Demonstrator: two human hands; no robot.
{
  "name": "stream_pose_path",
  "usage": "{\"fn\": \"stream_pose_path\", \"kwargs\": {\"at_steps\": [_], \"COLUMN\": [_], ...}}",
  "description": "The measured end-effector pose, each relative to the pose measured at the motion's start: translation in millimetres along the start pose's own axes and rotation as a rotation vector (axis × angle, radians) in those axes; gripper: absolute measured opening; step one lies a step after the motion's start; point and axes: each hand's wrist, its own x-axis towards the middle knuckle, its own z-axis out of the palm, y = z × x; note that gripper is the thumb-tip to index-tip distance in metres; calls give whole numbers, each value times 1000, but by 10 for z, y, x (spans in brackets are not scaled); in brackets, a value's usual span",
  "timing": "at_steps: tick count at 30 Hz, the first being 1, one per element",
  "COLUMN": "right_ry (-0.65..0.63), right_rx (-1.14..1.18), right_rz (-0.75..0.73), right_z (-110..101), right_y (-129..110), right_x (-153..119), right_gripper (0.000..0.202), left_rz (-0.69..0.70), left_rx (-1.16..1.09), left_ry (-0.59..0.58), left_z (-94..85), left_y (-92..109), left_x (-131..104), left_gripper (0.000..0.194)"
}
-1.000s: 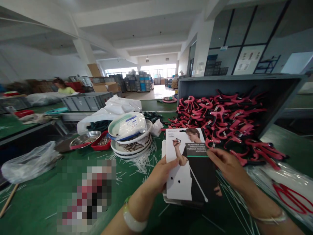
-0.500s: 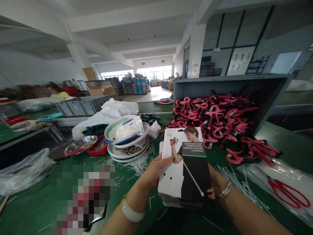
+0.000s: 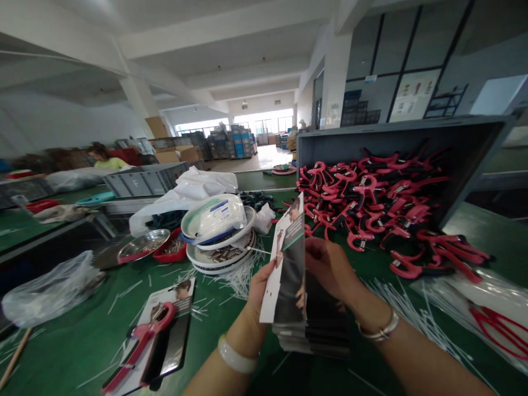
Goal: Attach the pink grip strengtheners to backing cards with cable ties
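One hand, the left hand (image 3: 256,297), has its fingers clamped on a tilted printed card (image 3: 290,269); the right hand's (image 3: 336,272) fingertips hide behind it, grip unclear. Just below, a card stack (image 3: 313,338) sits toward the counter's (image 3: 218,330) near edge.

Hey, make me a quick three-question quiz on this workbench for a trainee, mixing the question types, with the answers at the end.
1. Which does the left hand hold: (a) scissors, (b) a printed card, (c) a metal bowl?
2. True or false: the single pink-and-black grip at lower left lies on another card.
3. Fill in: the piled grips spill out of a ___ crate.

Key: 1, b; 2, true; 3, grey.
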Motion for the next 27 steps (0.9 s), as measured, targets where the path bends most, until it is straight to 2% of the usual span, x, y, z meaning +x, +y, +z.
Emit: {"fn": "stream_pose_path", "kwargs": {"at_steps": [3, 5, 8, 13, 20, 27], "right_ry": [-102, -124, -149, -219, -205, -255], "right_rx": [-309, -500, -662, -736, -781, -730], "right_rz": [-141, -246, -314, -334, -298, -275], "right_z": [31, 56, 92, 114, 103, 135], "right_y": [-152, -268, -383, -387, -386, -439], "right_x": [-38, -50, -38, -4, 43, 35], "right_gripper": [13, 16, 17, 18, 16, 16], "left_rz": [40, 61, 70, 93, 83, 89], "left_rx": [-163, -261, -356, -314, -257, -124], "left_ry": [-10, 2, 12, 30, 176, 176], "left_z": [-34, -54, -82, -81, -29, -76], "left_y": [-3, -5, -8, -2, -9, -6], "left_x": [-40, -52, -47, -38, -43, -28], "left_gripper": [11, 11, 13, 15, 6, 5]}}
